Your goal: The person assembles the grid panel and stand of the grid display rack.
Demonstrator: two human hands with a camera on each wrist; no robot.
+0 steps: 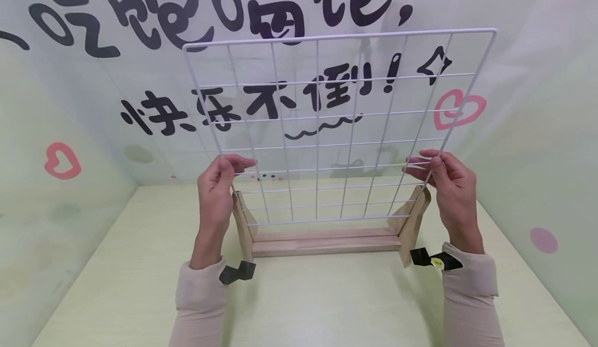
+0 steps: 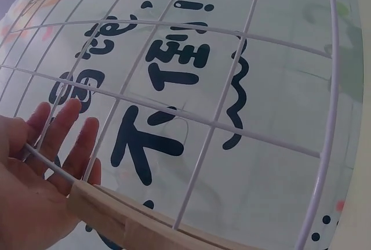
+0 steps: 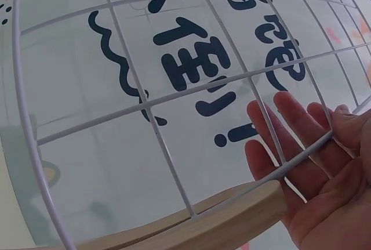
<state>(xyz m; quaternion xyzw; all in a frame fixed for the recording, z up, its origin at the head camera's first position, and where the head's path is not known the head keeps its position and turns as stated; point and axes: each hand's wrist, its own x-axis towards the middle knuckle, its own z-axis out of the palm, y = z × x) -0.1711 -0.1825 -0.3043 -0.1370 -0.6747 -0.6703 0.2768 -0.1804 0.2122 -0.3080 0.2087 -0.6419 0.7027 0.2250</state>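
A white wire grid panel (image 1: 317,82) leans upright, its lower part between the two side pieces of a wooden stand (image 1: 327,247). My left hand (image 1: 216,194) holds the panel's left edge wire, just above the left wooden side piece (image 1: 244,227). On the opposite edge, my right hand (image 1: 452,188) pinches the wire between thumb and fingers, above the right side piece (image 1: 413,222). Both wrist views show the edge wires running down into the wooden side pieces, at the left one (image 2: 116,212) and the right one (image 3: 255,209). Several fingers of each hand extend behind the grid.
The stand rests on a pale wood-grain table (image 1: 308,300). Behind it rises a light printed backdrop (image 1: 154,71) with black lettering and pink hearts, and similar walls flank both sides. Small black devices (image 1: 238,272) sit at the sleeve cuffs.
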